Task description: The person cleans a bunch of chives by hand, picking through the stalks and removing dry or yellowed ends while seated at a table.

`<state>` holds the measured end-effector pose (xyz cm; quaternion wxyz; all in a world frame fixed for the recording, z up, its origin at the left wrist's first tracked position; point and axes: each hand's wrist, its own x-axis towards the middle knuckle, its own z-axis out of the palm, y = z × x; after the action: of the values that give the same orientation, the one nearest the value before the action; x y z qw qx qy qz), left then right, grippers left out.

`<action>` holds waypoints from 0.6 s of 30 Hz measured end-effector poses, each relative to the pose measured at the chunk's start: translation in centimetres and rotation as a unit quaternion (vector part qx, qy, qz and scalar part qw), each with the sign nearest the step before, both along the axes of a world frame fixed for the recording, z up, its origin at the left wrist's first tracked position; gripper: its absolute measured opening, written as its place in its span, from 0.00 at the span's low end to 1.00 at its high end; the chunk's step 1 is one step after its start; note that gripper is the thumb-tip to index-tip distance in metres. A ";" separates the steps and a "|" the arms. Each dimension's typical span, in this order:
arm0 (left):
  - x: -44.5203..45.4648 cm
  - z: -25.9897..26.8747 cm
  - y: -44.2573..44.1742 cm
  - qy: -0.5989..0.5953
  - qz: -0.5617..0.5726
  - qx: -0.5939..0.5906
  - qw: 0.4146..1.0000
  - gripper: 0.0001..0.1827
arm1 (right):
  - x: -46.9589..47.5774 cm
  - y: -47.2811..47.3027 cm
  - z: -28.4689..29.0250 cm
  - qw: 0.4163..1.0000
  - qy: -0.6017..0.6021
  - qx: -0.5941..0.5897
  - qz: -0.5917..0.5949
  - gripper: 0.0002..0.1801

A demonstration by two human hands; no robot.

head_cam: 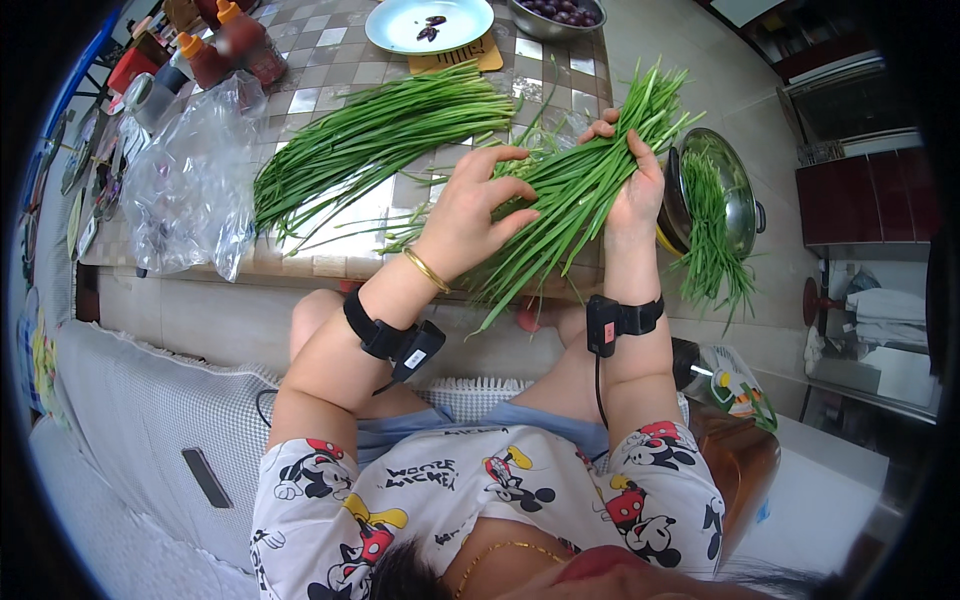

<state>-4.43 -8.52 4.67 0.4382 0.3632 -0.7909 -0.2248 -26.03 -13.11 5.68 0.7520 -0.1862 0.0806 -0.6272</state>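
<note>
A bunch of long green garlic chives (574,184) rests in my right hand (634,176), whose fingers curl around it near the pale stem ends, above the table's right edge. My left hand (484,202) is just left of the bunch, fingers bent and apart, holding nothing that I can see. A larger pile of chives (382,142) lies on the checkered table (315,105). Between pile and bunch are loose stems and trimmings (532,142), partly hidden by my left hand. To the right of the table, more chives (701,217) hang over the rim of a steel pot (735,176).
A crumpled clear plastic bag (195,180) lies on the table's left, near orange-capped sauce bottles (240,45). At the far side stand a pale plate (382,30) with small dark pieces and a steel bowl (555,30) of grapes. A phone (206,478) lies on the sofa.
</note>
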 end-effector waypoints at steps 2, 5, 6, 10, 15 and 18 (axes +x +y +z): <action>-0.4 0.1 0.2 0.022 0.010 -0.001 1.000 0.10 | 0.2 -0.1 -0.6 1.000 0.017 0.008 -0.007 0.14; -0.6 -0.3 0.2 0.030 0.020 -0.002 0.999 0.09 | 0.9 0.2 -0.6 0.998 0.049 0.030 -0.023 0.13; -0.6 -0.3 0.1 0.031 0.020 -0.003 0.999 0.09 | 1.0 0.2 -0.5 0.996 0.065 0.044 -0.034 0.13; -0.8 -0.4 -0.1 0.106 0.000 0.045 0.993 0.06 | 0.8 0.0 -1.1 0.996 0.064 0.035 -0.047 0.08; -0.7 -1.5 -0.9 0.293 -0.056 0.192 0.935 0.04 | 1.4 0.3 -1.1 0.981 0.114 0.098 -0.121 0.05; -0.4 -1.3 -0.9 0.343 -0.093 0.262 0.897 0.02 | 1.1 0.3 -0.8 0.980 0.100 0.116 -0.129 0.03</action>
<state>-4.87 -9.45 3.39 0.5484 0.2898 -0.5338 -0.5748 -24.92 -12.78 4.84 0.6695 -0.1478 0.2507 -0.6834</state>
